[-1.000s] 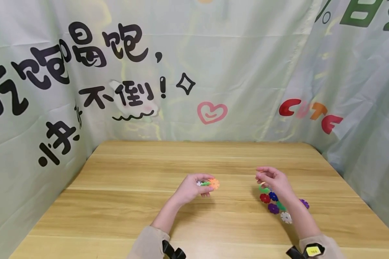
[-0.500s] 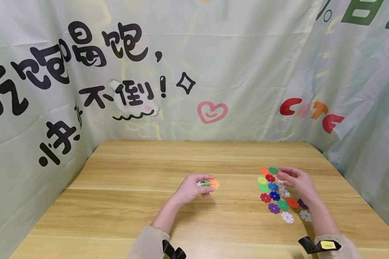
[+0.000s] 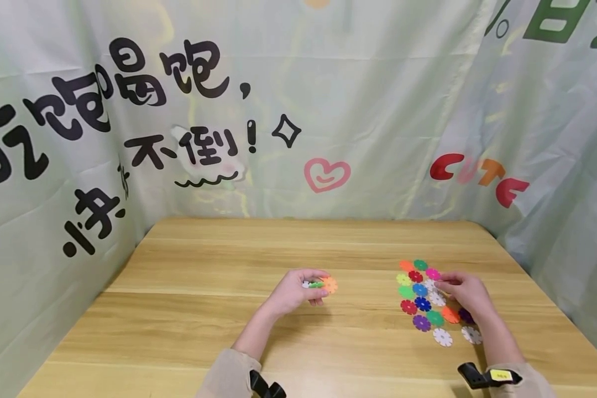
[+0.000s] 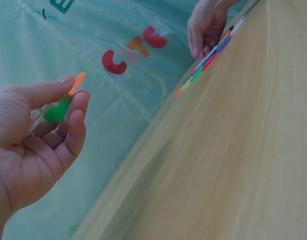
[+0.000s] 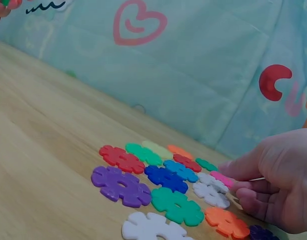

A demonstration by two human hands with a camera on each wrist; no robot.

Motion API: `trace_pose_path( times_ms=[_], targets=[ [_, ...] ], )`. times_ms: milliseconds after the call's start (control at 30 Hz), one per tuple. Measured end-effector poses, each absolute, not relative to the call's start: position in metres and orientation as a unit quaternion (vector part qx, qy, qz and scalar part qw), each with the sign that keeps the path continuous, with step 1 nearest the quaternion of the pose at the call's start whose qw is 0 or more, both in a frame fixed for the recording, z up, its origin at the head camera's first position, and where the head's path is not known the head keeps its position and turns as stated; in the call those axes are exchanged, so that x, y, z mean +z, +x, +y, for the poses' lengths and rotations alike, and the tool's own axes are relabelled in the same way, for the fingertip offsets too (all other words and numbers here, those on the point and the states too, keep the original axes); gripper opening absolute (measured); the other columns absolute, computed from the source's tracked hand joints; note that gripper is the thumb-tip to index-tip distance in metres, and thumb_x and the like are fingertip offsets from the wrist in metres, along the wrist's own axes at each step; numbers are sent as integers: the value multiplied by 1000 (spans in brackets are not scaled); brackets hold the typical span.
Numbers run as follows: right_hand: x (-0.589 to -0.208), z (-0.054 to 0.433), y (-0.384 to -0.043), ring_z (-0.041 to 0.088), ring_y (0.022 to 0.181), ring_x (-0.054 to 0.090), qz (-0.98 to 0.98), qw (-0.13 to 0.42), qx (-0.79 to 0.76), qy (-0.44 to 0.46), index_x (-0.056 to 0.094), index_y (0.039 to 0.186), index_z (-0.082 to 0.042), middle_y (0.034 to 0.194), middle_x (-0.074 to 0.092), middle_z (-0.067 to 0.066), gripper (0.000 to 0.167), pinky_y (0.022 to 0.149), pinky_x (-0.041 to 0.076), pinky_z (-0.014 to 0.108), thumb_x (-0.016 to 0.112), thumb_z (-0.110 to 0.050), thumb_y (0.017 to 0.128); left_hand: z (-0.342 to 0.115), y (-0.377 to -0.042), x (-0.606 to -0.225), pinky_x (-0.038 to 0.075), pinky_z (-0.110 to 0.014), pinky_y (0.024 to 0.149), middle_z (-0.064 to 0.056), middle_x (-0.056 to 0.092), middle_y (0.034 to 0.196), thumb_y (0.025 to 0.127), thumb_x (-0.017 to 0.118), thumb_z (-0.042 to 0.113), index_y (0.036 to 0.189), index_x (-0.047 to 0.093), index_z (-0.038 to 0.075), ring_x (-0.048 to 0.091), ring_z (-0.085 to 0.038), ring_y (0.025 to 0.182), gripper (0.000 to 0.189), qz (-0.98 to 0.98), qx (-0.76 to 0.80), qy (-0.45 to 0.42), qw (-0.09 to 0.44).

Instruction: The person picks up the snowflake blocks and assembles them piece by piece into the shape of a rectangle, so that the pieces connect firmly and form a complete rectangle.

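Observation:
In the head view my left hand (image 3: 300,287) is raised over the table's middle and pinches a few plastic snowflake discs. Orange (image 3: 330,284), green (image 4: 57,110) and white (image 3: 305,284) ones show between thumb and fingers. To the right, my right hand (image 3: 465,293) is low at the edge of a group of flat snowflake discs. Its fingertips pinch the edge of a pink disc (image 5: 222,178), close beside two white discs (image 5: 211,194). A green disc (image 3: 420,265) and an orange disc (image 3: 406,266) lie just beyond.
Several more discs lie in the group, among them purple (image 3: 421,323), dark blue (image 3: 423,304), red (image 3: 408,307) and white (image 3: 443,337). A dark purple disc (image 3: 465,316) is partly hidden by the right hand. A printed curtain (image 3: 288,110) encloses the wooden table (image 3: 204,309).
My right hand has moved right and nearer from the group's far left corner, uncovering the orange, green, yellow and pink discs. The left hand keeps its discs in the same place.

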State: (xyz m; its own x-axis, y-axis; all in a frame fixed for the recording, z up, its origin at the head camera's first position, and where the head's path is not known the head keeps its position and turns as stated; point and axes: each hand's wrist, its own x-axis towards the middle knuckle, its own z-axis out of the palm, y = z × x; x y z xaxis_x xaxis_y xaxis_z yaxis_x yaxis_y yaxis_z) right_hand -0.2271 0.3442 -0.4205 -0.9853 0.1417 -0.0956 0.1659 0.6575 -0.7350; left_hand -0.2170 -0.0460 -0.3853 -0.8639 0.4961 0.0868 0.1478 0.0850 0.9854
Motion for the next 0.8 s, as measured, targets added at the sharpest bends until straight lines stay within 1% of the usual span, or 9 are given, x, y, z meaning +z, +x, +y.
trace_pose_path(
  times_ms=[67,100,167,267,400,467,533,700,800],
  targets=[
    [-422,345,-228,30,86,49,917,15,-390,80,53,119,8,112,52,28,53,61,41,23,61,-35,89,-47,-212,-379,54,-48,66,-35,61,87,84,64,-4,115,59,-9,58,-51,75,33,725,637,224,135],
    [-422,345,-229,30,86,49,921,12,-383,76,54,117,9,110,53,28,53,62,40,25,62,-35,88,-47,-210,-377,54,-48,66,-35,61,86,84,64,-4,115,59,-9,57,-52,76,32,724,638,224,135],
    [-423,344,-230,30,85,47,926,11,-371,71,55,116,9,107,54,27,53,63,40,27,64,-35,87,-47,-209,-376,54,-46,65,-35,61,86,84,64,-4,115,59,-9,57,-52,77,32,725,637,225,135],
    [-423,341,-231,30,84,46,933,12,-353,66,54,114,10,101,55,24,53,65,41,31,66,-34,85,-47,-210,-377,54,-48,66,-35,61,87,84,64,-4,115,59,-10,57,-53,78,33,727,635,224,136],
    [-423,337,-232,30,84,45,940,17,-335,69,53,111,9,94,53,18,51,66,43,33,67,-32,85,-46,-216,-387,53,-49,66,-35,60,87,83,64,-4,115,59,-9,57,-54,77,33,727,635,225,136],
    [-423,336,-232,30,83,45,940,20,-334,72,51,110,9,92,51,17,49,66,43,32,67,-29,84,-46,-220,-394,53,-49,66,-34,61,87,83,65,-2,116,59,-8,58,-52,76,34,727,634,225,136],
    [-424,336,-231,29,83,45,938,21,-339,77,49,109,8,91,49,17,46,65,42,32,67,-27,85,-45,-223,-399,54,-46,64,-32,62,87,83,66,-1,117,59,-7,60,-47,73,35,728,634,222,136],
    [-426,337,-231,30,83,45,933,6,-350,86,46,110,8,93,48,19,39,67,42,32,62,-20,88,-45,-226,-404,55,-34,60,-29,63,86,83,67,1,118,59,-6,64,-31,66,37,726,638,216,138],
    [-426,338,-230,30,82,45,931,-9,-352,93,46,109,7,93,50,19,34,66,41,32,58,-19,90,-45,-226,-403,54,-31,58,-31,62,87,83,67,0,118,59,-6,63,-29,65,36,722,643,215,139]
  ],
)
